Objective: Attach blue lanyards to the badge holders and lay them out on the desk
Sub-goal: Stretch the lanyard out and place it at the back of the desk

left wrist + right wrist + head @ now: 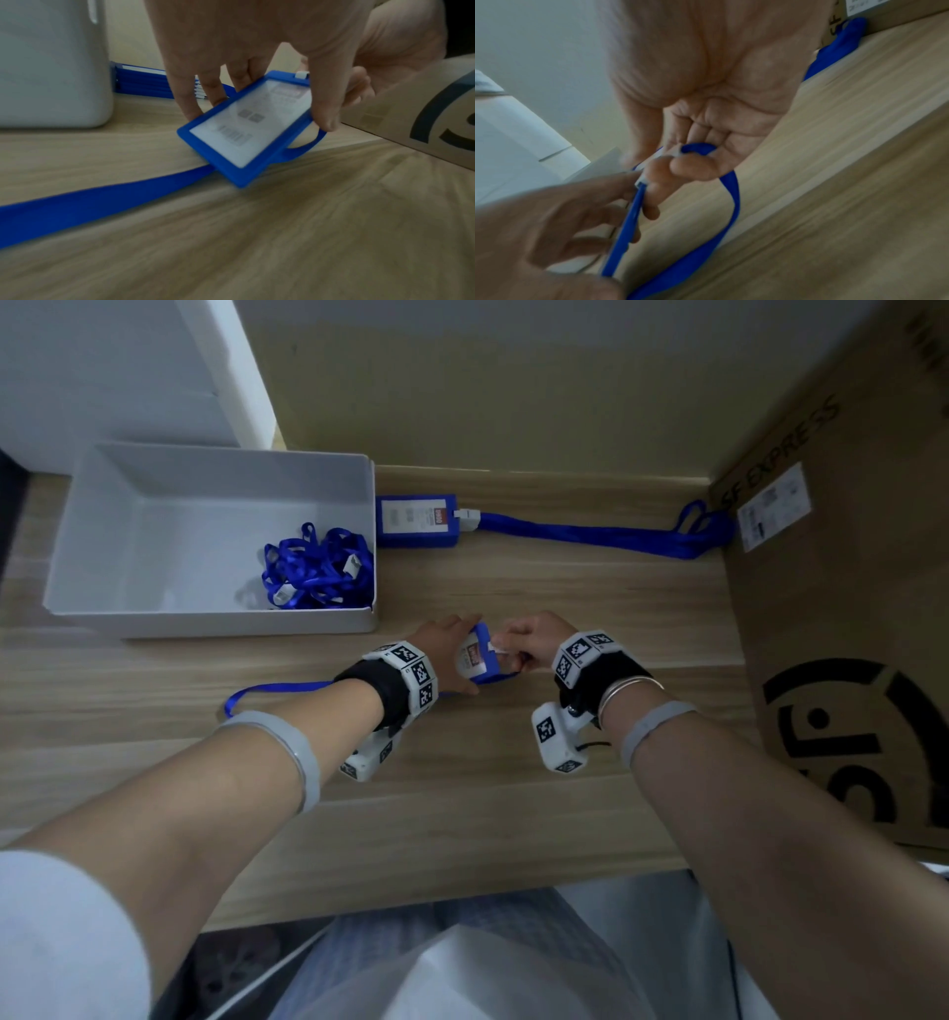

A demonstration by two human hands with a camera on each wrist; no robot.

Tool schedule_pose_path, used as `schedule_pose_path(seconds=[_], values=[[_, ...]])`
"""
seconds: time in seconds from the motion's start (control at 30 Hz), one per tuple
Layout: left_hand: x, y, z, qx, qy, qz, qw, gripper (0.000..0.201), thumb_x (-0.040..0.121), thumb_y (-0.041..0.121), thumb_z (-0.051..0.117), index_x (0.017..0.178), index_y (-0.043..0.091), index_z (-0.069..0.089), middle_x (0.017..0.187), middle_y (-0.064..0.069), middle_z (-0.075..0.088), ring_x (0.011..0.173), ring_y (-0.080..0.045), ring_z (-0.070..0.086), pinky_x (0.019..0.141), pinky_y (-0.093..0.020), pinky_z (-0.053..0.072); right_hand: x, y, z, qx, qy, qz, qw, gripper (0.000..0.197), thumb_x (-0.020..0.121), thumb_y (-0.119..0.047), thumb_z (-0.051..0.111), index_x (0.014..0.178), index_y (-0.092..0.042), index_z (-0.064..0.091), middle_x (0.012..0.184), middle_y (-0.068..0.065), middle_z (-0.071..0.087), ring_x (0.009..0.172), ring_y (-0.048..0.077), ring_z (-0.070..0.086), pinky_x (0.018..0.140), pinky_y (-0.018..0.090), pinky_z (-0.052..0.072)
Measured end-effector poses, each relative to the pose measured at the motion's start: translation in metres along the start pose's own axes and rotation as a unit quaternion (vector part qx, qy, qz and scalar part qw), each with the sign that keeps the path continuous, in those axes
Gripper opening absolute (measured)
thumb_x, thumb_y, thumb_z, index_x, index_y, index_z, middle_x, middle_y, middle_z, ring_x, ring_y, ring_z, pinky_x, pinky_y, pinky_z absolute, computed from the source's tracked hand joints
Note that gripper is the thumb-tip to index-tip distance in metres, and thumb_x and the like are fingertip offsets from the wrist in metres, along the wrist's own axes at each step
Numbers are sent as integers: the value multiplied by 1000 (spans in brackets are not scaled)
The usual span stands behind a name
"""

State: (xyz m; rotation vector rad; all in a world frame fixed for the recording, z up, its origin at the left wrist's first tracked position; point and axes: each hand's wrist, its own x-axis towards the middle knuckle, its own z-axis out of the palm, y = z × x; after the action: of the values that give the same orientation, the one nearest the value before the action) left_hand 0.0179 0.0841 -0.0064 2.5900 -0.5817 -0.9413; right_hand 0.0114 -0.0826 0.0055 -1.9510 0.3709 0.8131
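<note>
A person is sitting at a pale wood-grain desk (513, 788), both forearms reaching forward, each wrist wearing a black strap with white marker blocks. The left hand (449, 654) is gripping a blue rectangular plastic badge holder (246, 127) with a white card inside, fingers along one long edge and thumb on the other, tilting it so that its lower corner is close to the wood. Just to the right of that hand, the right hand (534, 642) is pinching the small white clip (643, 178) at the holder's top end, with the first loop of a blue fabric lanyard (90, 203) curled inside its fingers. The wrist views are blurred, so whether the clip is fully seated in the holder cannot be told. The lanyard's ribbon is running under the left hand and trailing away behind the left wrist, ending in a loop on the desk.

Beyond the left hand, a shallow white rectangular tray (102, 603) is holding a tangled heap of blue lanyards (318, 567) with white clips. Farther away from both hands, a finished blue badge holder (416, 520) is lying flat against the tray's right wall, its lanyard stretched out straight to a large brown cardboard box (847, 608) printed with black lettering, standing right of the right hand.
</note>
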Motion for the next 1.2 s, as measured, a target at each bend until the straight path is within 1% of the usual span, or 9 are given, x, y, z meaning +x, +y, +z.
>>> schedule_pose_path(seconds=[0.2, 0.33, 0.43, 0.6, 0.77, 0.93, 1.03, 1.1, 1.2], values=[[10, 7, -17, -47, 50, -9, 998, 90, 73, 27, 76, 145, 17, 22, 142, -9, 43, 123, -28, 50, 98, -36, 44, -3, 0, -30, -43, 38, -30, 998, 8, 83, -17, 70, 86, -20, 62, 67, -2, 58, 59, 10, 52, 59, 20, 46], [28, 7, -43, -20, 86, -18, 996, 79, 74, 22, 74, 140, 16, 31, 134, -11, 50, 118, -30, 53, 94, -38, 46, 4, 1, -62, -80, 90, -28, 992, 29, 80, -12, 72, 108, -6, 66, 74, -4, 61, 67, 13, 58, 72, 26, 54], [41, 3, -65, 11, 112, -42, 993, 79, 74, 24, 74, 140, 16, 31, 134, -12, 49, 120, -31, 51, 97, -39, 45, 10, -2, -89, -96, 164, -32, 981, 25, 82, -11, 70, 105, -1, 68, 71, -1, 61, 65, 13, 58, 66, 21, 54], [64, -3, -100, 60, 122, -85, 987, 75, 76, 19, 70, 139, 17, 31, 134, -13, 50, 116, -37, 52, 95, -49, 47, 19, -16, -139, -78, 254, -16, 964, 11, 87, -8, 65, 94, -2, 69, 86, 17, 67, 67, 21, 57, 68, 29, 51], [89, -9, -124, 75, 104, -140, 982, 69, 79, 15, 67, 139, 14, 32, 128, -15, 54, 114, -36, 55, 91, -45, 47, 28, -20, -186, -167, 306, 14, 937, 24, 94, -14, 55, 111, -5, 68, 120, 14, 65, 110, 31, 59, 80, 25, 43], [110, -12, -129, 71, 108, -181, 975, 57, 83, 14, 59, 135, 13, 35, 130, -16, 50, 119, -38, 50, 98, -49, 41, 43, -18, -222, -199, 296, 59, 933, 27, 97, -9, 47, 115, 0, 65, 120, 10, 63, 78, 26, 58, 64, 16, 47], [121, -13, -129, 75, 99, -197, 973, 60, 82, 15, 61, 136, 14, 34, 134, -15, 48, 123, -37, 46, 103, -51, 38, 51, -9, -238, -242, 312, 83, 915, 27, 95, -9, 46, 108, -1, 69, 116, 19, 66, 93, 33, 60, 79, 31, 49], [127, -15, -129, 76, 86, -205, 972, 62, 82, 16, 62, 137, 14, 34, 136, -16, 46, 126, -37, 43, 103, -51, 37, 55, -4, -247, -260, 307, 105, 910, 25, 93, -6, 49, 109, 1, 68, 114, 18, 66, 97, 35, 61, 85, 32, 50], [130, -16, -127, 81, 80, -211, 971, 60, 83, 16, 61, 137, 14, 35, 138, -16, 44, 128, -37, 39, 102, -51, 35, 60, 1, -254, -291, 301, 149, 896, 20, 94, -7, 51, 95, 3, 67, 85, 17, 63, 71, 28, 55, 71, 31, 46]])
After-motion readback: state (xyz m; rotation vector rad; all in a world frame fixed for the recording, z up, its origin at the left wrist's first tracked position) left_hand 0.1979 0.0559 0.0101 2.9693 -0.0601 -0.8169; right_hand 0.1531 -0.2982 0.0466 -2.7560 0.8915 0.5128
